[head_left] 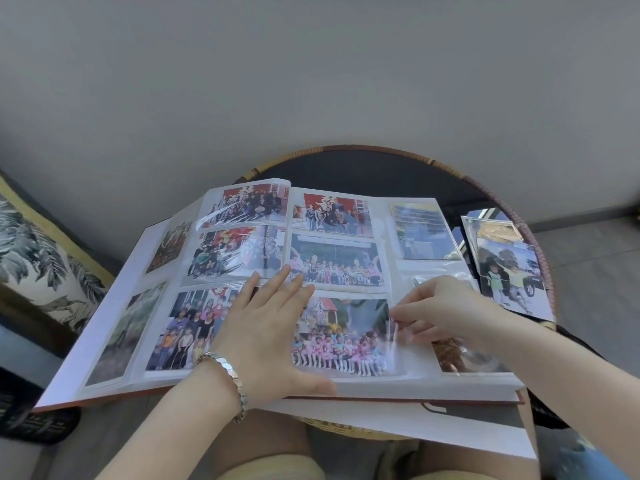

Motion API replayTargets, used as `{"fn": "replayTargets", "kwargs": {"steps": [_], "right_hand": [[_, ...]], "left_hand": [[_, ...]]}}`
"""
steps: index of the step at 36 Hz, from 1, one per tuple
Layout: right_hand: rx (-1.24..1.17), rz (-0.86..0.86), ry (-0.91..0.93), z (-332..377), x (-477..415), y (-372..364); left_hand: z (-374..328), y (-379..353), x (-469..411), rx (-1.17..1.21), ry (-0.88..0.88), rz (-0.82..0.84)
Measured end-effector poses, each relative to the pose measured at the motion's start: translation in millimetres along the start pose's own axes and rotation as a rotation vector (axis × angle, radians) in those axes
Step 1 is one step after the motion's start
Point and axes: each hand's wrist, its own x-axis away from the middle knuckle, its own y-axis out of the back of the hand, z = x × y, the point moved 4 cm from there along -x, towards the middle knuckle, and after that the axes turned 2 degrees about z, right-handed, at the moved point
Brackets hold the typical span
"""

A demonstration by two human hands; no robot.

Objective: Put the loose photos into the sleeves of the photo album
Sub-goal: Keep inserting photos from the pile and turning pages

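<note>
- My left hand (273,327) lies flat, fingers straight, on the album (100,327) near the spine; I judge it pins the page.
- My right hand (446,313) pinches the sleeve (393,336) edge beside the photo (346,337), likely to seat it.
- Loose photos (509,271) lie on the table (381,168), just right of the album, handy for the next pick.

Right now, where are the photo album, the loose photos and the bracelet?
photo album (415,365): head view, bare strip of right page
loose photos (512,275): head view, top photo
bracelet (235,379): head view, metal links
</note>
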Motion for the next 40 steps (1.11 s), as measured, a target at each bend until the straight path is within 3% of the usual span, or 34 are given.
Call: {"fn": "replayTargets", "kwargs": {"steps": [7, 13, 18, 22, 24, 27, 30, 32, 35, 37, 40], "right_hand": [[-0.042, 0.028, 0.000, -4.0, 1.0, 1.1], [-0.204, 0.012, 0.012, 3.5, 5.7, 6.5], [-0.182, -0.008, 0.112, 24.8, 10.5, 13.5], [-0.017, -0.067, 0.227, 36.8, 20.4, 21.6], [0.064, -0.175, 0.329, 38.9, 26.4, 32.0], [0.290, -0.525, 0.492, 40.0, 39.3, 61.8], [0.256, -0.776, 0.547, 32.9, 48.0, 90.7], [0.141, -0.829, 0.552, 29.0, 49.0, 99.4], [0.054, -0.610, 0.525, 31.0, 38.0, 79.8], [0.158, -0.397, 0.554, 36.4, 28.2, 49.8], [0.379, -0.135, 0.595, 48.9, 16.1, -4.2]], "left_hand": [[-0.5, -1.5, 0.8, -0.019, -0.026, 0.006], [-17.7, 6.1, -1.6, 0.036, -0.154, -0.032], [-45.6, 20.5, -10.4, 0.106, -0.300, -0.203], [-61.6, 24.4, -13.8, 0.183, -0.407, -0.533], [-67.1, 29.3, -14.2, 0.214, -0.381, -0.616], [-71.1, 32.7, -18.0, 0.220, -0.283, -0.661], [-62.3, 41.9, -21.0, 0.411, -0.143, -0.693], [-47.8, 45.4, -25.0, 0.654, -0.031, -0.672], [-18.4, 53.3, -21.8, 0.960, 0.107, -0.758], [2.1, 56.5, -16.0, 1.151, 0.166, -0.806], [35.9, 57.6, 1.0, 1.248, 0.309, -0.906]]}}
